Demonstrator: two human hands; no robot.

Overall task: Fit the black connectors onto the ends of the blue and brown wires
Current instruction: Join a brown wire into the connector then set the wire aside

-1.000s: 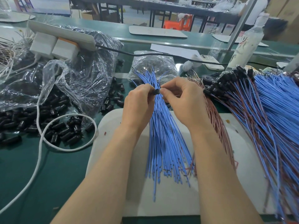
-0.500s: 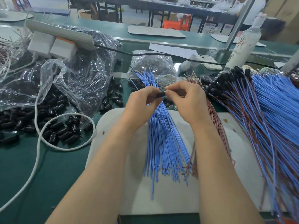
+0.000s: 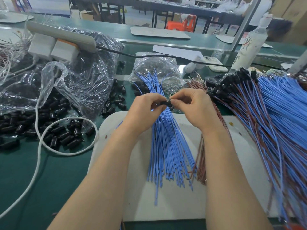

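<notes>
Black connector [image 3: 166, 103] is pinched by left hand [image 3: 146, 112] and right hand [image 3: 194, 108] at 12 o'clock of blue wires [image 3: 166, 146]; wire may be bent by off-axis pressure

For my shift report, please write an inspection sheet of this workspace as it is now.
Surface: green bench with white mat under the wires.
Job's things: loose black connectors at left; blue wires and brown wires on the mat; fitted bundle at right.
Clutter: plastic bags, phone, bottle.
Grips: left hand and right hand both pinch the held connector.
Cables: white cable loops among the connectors; black cord leaves the power strip.
Surroundings: other benches, orange stool.
</notes>
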